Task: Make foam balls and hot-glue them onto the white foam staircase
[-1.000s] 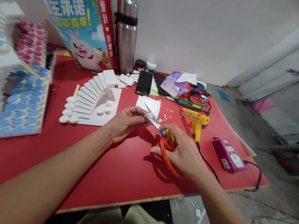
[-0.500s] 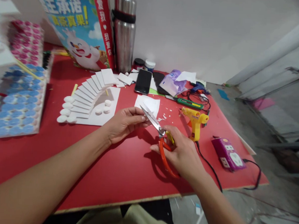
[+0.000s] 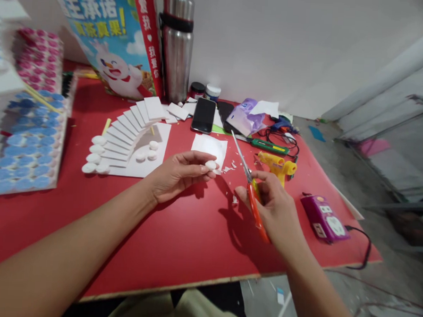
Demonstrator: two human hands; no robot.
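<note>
Between the thumb and fingers of my left hand (image 3: 182,173) is a small white disc (image 3: 211,165), pinched at its edge. My right hand (image 3: 275,204) grips scissors (image 3: 254,194) with orange and yellow handles, their blades pointing up and away from me. The blades are apart from the disc. Beyond my left hand lies a white paper square (image 3: 212,146), with small white scraps (image 3: 228,169) beside it. On the left, a fan of white slats (image 3: 122,139) rests on a white board (image 3: 152,167), with several white discs (image 3: 94,158) by its lower end.
A yellow glue gun (image 3: 277,164) stands right of the scissors, near a purple power box (image 3: 325,219). A phone (image 3: 203,114), a steel flask (image 3: 177,48) and a green-handled tool (image 3: 269,146) lie or stand at the back. Blue rolled pieces (image 3: 27,156) fill the left.
My right hand has drawn the scissors away to the right from my left hand. The white disc in my left fingers now shows plainly. A small scrap appears near my right thumb.
</note>
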